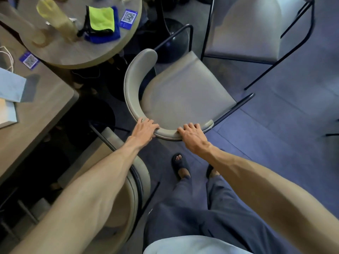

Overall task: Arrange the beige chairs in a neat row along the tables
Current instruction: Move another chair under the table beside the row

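A beige chair (pixel 183 88) with a curved backrest and thin black legs stands in the middle of the view, its seat turned toward the upper right. My left hand (pixel 145 130) grips the backrest's near left part. My right hand (pixel 191 132) grips the same backrest near its right end. A second beige chair (pixel 126 184) sits under my left forearm, pushed in at the rectangular table (pixel 47 110). A third beige chair (pixel 253 28) stands at the upper right. The round table (pixel 77 52) lies just left of the held chair.
The round table carries yellow-green and blue cloths (pixel 100 21), a QR card (pixel 129 17) and a pale bottle (pixel 58 17). The rectangular table holds a blue paper bag (pixel 11 88) and another QR card (pixel 29 60). My feet in dark slippers (pixel 179 165) stand on grey tiled floor.
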